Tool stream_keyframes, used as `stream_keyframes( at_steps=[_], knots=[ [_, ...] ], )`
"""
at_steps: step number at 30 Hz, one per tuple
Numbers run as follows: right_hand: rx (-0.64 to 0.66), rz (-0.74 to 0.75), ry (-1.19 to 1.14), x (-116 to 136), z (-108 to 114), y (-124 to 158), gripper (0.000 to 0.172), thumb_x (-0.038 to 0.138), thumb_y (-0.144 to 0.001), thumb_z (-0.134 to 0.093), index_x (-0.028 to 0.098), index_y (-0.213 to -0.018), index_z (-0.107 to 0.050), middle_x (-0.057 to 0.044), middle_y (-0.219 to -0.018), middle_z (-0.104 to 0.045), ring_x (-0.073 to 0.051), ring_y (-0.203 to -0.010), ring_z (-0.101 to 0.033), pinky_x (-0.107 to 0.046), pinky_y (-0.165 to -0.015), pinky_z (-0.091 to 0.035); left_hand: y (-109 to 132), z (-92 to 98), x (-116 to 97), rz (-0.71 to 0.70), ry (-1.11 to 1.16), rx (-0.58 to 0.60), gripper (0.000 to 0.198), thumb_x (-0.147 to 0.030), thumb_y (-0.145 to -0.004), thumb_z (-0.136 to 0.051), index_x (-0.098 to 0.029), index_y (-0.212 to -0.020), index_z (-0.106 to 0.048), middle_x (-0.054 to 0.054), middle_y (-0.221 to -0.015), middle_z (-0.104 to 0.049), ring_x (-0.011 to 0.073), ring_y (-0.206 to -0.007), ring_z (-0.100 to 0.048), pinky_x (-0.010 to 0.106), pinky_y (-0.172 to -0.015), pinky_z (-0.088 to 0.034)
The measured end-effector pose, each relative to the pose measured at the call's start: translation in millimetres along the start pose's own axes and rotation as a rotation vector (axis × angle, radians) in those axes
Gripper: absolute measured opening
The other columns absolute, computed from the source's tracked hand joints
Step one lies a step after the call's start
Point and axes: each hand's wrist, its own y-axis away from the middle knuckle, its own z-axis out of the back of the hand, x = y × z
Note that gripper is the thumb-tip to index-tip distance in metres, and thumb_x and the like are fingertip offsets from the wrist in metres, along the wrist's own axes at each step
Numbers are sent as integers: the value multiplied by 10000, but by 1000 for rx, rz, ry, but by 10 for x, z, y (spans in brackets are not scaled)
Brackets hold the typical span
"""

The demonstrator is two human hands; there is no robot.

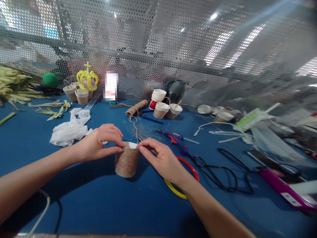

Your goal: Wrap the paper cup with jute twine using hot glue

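A paper cup [126,163] wrapped in brown twine stands upright on the blue table in front of me. My left hand [103,143] pinches its rim on the left side, thumb and fingers closed. At the right side of the rim, the thumb and index finger of my right hand [160,157] are pinched on the twine [136,128], which runs back to a twine roll [137,107]. Under my right hand lie scissors with red and yellow handles [192,168], partly hidden by the hand and wrist. The cup's white inside shows between my hands.
A blue glue gun [176,139] with a black cord lies right, near a purple power strip [285,191]. White crumpled cloth [69,130] lies left. Several small wrapped cups [160,110] stand behind, near a yellow crown [87,79]. A perforated metal panel [145,39] closes the back.
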Motion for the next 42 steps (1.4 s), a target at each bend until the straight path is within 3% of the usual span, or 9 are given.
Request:
stream_keyframes(
  at_steps=[7,15,21,36,42],
  knots=[
    [-13,13,6,47,-10,5,125,210,-850,-453,187,-802,-566,-11,-776,-580,-124,-732,-541,-249,-691,-429,17,-61,-130,275,74,61,228,-285,-715,-593,-138,-883,-549,65,-872,-615,166,-807,-563,295,-739,-453],
    [-98,-20,24,113,-41,37,89,198,-818,-508,190,-808,-596,-10,-773,-616,-129,-724,-568,-249,-686,-440,-1,-113,-137,363,122,156,217,-338,-714,-596,-132,-690,-533,38,-762,-607,148,-727,-552,273,-703,-445],
    [-121,-28,56,131,-25,60,68,210,-803,-521,195,-754,-566,12,-696,-603,-120,-645,-553,-235,-618,-438,15,-94,-115,366,196,183,213,-328,-723,-591,-123,-703,-537,52,-820,-622,155,-763,-565,282,-730,-442],
    [-88,-39,83,123,-28,55,76,199,-810,-503,182,-752,-550,1,-701,-594,-120,-643,-544,-235,-613,-431,14,-74,-115,294,279,220,173,-289,-750,-575,-123,-713,-544,66,-870,-619,161,-807,-570,277,-741,-436],
    [-46,-95,-26,125,-35,56,144,217,-818,-504,174,-921,-595,-10,-750,-629,-141,-688,-588,-258,-669,-455,7,-57,-133,275,284,255,140,-266,-766,-563,-134,-728,-535,66,-910,-611,165,-822,-563,274,-751,-433]
  ],
)
